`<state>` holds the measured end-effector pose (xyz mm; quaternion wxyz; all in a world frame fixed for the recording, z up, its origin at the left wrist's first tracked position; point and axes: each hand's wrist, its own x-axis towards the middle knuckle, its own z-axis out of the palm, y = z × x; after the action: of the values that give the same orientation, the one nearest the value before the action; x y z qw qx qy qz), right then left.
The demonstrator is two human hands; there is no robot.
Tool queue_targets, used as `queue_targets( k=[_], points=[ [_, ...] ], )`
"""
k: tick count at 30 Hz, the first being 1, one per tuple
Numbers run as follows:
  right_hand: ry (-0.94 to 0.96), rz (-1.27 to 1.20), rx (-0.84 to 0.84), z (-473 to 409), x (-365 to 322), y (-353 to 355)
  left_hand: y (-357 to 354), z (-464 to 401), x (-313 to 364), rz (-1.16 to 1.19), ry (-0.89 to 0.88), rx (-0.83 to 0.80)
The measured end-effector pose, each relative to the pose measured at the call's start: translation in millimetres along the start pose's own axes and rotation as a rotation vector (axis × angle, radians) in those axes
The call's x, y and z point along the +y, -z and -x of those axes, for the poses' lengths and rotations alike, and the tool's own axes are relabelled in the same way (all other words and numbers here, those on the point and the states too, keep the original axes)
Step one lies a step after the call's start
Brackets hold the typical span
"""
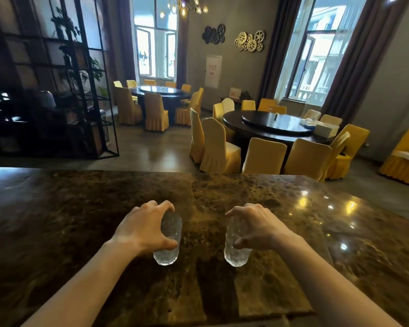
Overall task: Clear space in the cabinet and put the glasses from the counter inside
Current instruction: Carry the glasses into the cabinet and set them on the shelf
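Both forearms reach in from the bottom edge over a dark brown speckled stone counter [80,208].

Left hand [144,228] is clamped on the left glass [168,239]: fingers curl over the rim from above, thumb presses the near side partway down. The glass is clear with a textured wall, upright, base at the counter surface. Can't tell whether it's resting on the stone or just off it.

Right hand [257,226] is clamped on the right glass [235,241] the same way, mirrored: fingers over the top, thumb across the near side. Same clear textured type, upright, base at counter level.

The two glasses stand side by side near the counter's middle, apart from each other, with bare stone between them. Glare spots from ceiling lights sit on the counter's right part.

Beyond the far edge of the counter: tiled floor, then a round dark dining table [276,128] on the right ringed by yellow-covered chairs [216,147], with white boxes [321,127] on its right side. A black metal open shelf unit [57,79] stands at left with plants on it. Farther back is a second round table [161,92] with the same chairs. The back wall has two tall windows with dark curtains and gear-shaped decorations [249,41] between them.

No cabinet in view.
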<state>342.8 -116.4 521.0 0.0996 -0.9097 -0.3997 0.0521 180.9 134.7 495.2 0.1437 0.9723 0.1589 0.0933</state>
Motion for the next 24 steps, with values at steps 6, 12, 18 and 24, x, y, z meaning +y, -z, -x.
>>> queue_targets(
  k=[6, 12, 18, 24],
  points=[
    [0.088, 0.022, -0.001, 75.2, -1.2, -0.6, 3.3, 82.7, 41.8, -0.050, 0.074, -0.001],
    [0.122, 0.011, -0.053, 162.3, 2.5, -17.3, -14.7, 171.2, 91.0, -0.058, 0.130, -0.020],
    [0.100, -0.003, -0.082, 214.7, 1.2, -48.2, -37.4, 225.5, 113.6, -0.066, 0.154, -0.096],
    [0.066, 0.004, -0.138, 238.0, -6.0, -99.8, -77.6, 255.9, 101.0, 0.004, 0.142, -0.161]
  ],
)
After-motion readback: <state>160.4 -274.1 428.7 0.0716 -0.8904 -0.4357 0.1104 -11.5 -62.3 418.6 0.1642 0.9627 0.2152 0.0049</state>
